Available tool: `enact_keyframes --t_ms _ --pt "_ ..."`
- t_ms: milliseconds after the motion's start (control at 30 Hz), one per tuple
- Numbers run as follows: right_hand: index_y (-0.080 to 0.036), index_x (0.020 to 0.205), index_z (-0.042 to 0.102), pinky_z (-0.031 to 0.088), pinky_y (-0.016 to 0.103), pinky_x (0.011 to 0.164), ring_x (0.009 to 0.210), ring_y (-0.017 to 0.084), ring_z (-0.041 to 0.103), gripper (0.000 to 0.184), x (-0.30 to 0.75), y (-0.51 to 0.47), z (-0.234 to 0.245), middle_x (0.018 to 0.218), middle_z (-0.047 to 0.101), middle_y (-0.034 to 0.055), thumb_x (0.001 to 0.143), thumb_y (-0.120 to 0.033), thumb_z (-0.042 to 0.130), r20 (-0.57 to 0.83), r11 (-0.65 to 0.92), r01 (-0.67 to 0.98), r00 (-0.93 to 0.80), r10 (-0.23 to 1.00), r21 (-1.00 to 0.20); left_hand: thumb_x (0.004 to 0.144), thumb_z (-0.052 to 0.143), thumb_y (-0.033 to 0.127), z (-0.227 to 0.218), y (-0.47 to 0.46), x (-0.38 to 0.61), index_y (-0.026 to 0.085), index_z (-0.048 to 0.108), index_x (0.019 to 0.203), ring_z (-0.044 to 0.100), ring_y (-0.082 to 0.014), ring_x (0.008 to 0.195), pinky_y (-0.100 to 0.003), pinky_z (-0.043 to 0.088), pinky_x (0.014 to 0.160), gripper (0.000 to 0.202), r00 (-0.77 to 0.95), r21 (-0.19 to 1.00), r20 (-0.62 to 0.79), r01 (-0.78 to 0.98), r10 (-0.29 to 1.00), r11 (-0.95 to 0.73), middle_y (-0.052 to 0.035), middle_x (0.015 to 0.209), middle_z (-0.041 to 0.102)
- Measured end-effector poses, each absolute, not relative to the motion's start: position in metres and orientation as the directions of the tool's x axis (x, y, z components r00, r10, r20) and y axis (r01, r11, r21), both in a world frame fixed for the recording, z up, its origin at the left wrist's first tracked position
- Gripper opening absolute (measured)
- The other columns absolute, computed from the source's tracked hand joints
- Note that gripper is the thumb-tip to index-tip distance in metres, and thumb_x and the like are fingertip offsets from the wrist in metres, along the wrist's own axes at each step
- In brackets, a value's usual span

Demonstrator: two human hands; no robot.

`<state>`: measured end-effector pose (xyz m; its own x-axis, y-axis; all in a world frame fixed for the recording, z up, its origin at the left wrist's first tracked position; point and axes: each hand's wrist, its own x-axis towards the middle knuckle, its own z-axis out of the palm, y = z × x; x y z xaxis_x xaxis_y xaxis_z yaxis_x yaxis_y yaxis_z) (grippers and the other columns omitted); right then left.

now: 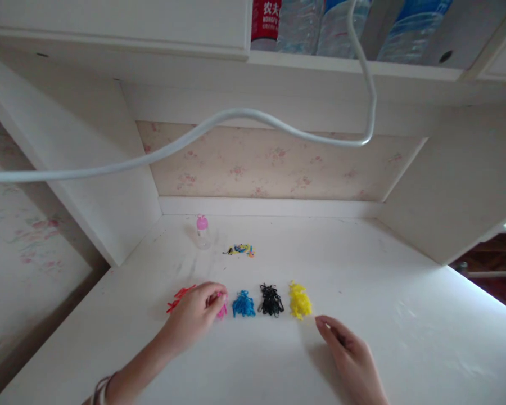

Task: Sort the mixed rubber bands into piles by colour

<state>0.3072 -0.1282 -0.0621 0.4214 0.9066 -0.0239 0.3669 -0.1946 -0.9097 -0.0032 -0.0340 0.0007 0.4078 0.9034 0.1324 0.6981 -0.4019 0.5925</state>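
Small piles of tiny rubber bands lie in a row on the white desk (405, 337): red (177, 297), pink (222, 308), blue (243, 304), black (270, 299) and yellow (299, 300). My left hand (196, 315) rests over the pink pile with its fingers curled and pinched onto it. My right hand (348, 349) lies on the desk just right of and below the yellow pile, fingers stretched out flat, holding nothing. A small mixed-colour heap of bands (240, 250) sits farther back.
A small clear bottle with a pink cap (202, 230) stands near the back left corner. A white cable (244, 115) hangs across the view above the desk. Water bottles (337, 25) stand on the shelf overhead. Side panels close in the desk on both sides.
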Motion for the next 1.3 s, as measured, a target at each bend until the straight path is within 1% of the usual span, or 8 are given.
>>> enact_keyframes --t_ms 33,200,333,533,800,1133,1233,1300 --pt "-0.018 0.093 0.072 0.046 0.021 0.061 0.076 0.019 0.061 0.042 0.309 -0.136 -0.067 0.083 0.07 0.0044 0.071 -0.052 0.06 -0.039 -0.219 0.345 0.46 0.887 -0.912 0.091 0.039 0.03 0.003 -0.019 0.007 0.021 0.062 0.095 0.062 -0.0133 0.077 -0.022 0.047 0.071 0.026 0.433 0.507 0.133 0.743 0.892 -0.436 -0.0012 0.087 0.068" --pt "-0.019 0.088 0.074 0.044 0.021 0.051 0.062 0.018 0.059 0.045 0.305 -0.143 -0.065 0.063 0.066 0.0023 0.068 -0.057 0.06 -0.007 -0.19 0.327 0.488 0.873 -0.926 0.09 0.045 0.024 -0.002 0.061 0.057 0.02 0.064 0.099 0.059 -0.0151 0.091 -0.028 0.044 0.084 0.021 0.485 0.373 0.118 0.787 0.867 -0.491 -0.0042 0.102 0.064" --pt "-0.019 0.082 0.075 0.043 0.021 0.049 0.059 0.017 0.057 0.047 0.303 -0.136 -0.059 0.053 0.061 0.001 0.066 -0.061 0.06 0.027 -0.146 0.343 0.451 0.892 -0.928 0.09 0.05 0.03 -0.01 0.107 0.083 0.016 0.058 0.107 0.06 -0.0171 0.091 -0.037 0.049 0.08 0.024 0.512 0.279 0.051 0.817 0.857 -0.505 -0.0066 0.109 0.06" --pt "-0.018 0.08 0.072 0.043 0.021 0.054 0.063 0.017 0.058 0.045 0.303 -0.138 -0.068 0.05 0.056 0.0007 0.071 -0.059 0.057 0.04 -0.13 0.345 0.444 0.895 -0.929 0.088 0.053 0.03 -0.023 0.13 0.093 0.016 0.054 0.114 0.059 -0.0186 0.095 -0.039 0.051 0.08 0.029 0.536 0.186 -0.012 0.831 0.844 -0.525 -0.0072 0.113 0.058" --pt "-0.019 0.088 0.073 0.042 0.021 0.051 0.058 0.017 0.055 0.05 0.307 -0.136 -0.068 0.048 0.054 -0.0002 0.07 -0.062 0.057 -0.033 -0.177 0.34 0.389 0.921 -0.923 0.089 0.053 0.03 -0.027 0.135 0.092 0.016 0.054 0.114 0.059 -0.0187 0.095 -0.039 0.05 0.08 0.029 0.516 0.153 -0.016 0.848 0.856 -0.508 -0.0072 0.114 0.058" --pt "-0.017 0.09 0.073 0.042 0.02 0.054 0.06 0.015 0.055 0.047 0.304 -0.14 -0.064 0.058 0.061 0.0017 0.073 -0.058 0.056 -0.007 -0.157 0.35 0.394 0.919 -0.924 0.089 0.052 0.031 -0.011 0.125 0.09 0.016 0.055 0.112 0.059 -0.0179 0.094 -0.039 0.05 0.08 0.028 0.518 0.177 0.055 0.836 0.854 -0.519 -0.0071 0.112 0.058" --pt "-0.016 0.093 0.072 0.041 0.02 0.054 0.061 0.016 0.055 0.05 0.305 -0.139 -0.064 0.061 0.062 0.0024 0.074 -0.058 0.055 -0.038 -0.178 0.345 0.375 0.926 -0.922 0.09 0.048 0.031 -0.004 0.111 0.084 0.018 0.061 0.102 0.06 -0.0163 0.09 -0.035 0.048 0.08 0.021 0.542 0.198 0.081 0.814 0.836 -0.547 -0.0051 0.107 0.06" --pt "-0.015 0.094 0.071 0.041 0.02 0.053 0.061 0.016 0.055 0.05 0.305 -0.139 -0.064 0.061 0.062 0.0025 0.075 -0.058 0.055 -0.047 -0.182 0.344 0.366 0.93 -0.921 0.092 0.044 0.03 0.001 0.096 0.077 0.021 0.066 0.093 0.061 -0.0153 0.086 -0.03 0.046 0.08 0.024 0.575 0.212 0.096 0.786 0.813 -0.581 -0.0032 0.101 0.06"
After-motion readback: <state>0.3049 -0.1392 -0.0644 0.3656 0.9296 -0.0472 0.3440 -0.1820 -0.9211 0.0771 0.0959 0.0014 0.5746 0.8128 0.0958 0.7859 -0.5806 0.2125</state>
